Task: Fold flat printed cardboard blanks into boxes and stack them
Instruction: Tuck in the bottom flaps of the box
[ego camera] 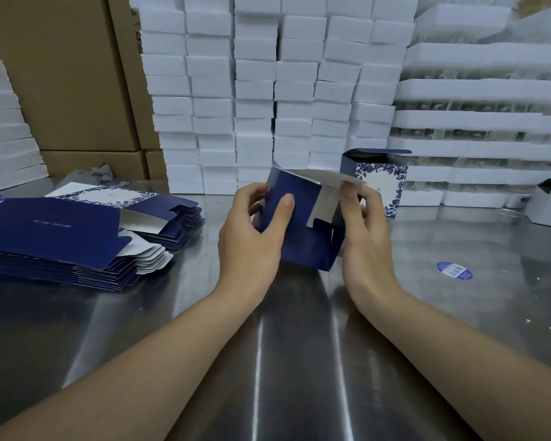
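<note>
Over the middle of the shiny steel surface (299, 345), a dark blue cardboard blank (299, 218) is held up between both hands. It is opened from flat into a rough sleeve, and its white inner face shows. The left hand (252, 237) grips the left wall, with the thumb pressed on the blue outer panel and the fingers curled behind it. The right hand (365, 230) holds the right side, thumb and fingers pinching near the pale upper flap.

A small tabbed flap stands loose in the near opening. The step in hand therefore looks like squaring the sleeve and closing one end. The hands hide the far side, so I cannot tell whether any flap there is tucked.

The next move calls for folding the side flaps inward, then pushing the tabbed flap into its slot with the walls square.

Just behind the right hand stands one finished box with a blue floral border (385, 183), its top flap up. The new box probably belongs beside or on it. The stack of flat blue printed blanks (77, 240) lies well to the left. White foam blocks (268, 90) are piled along the back.
</note>
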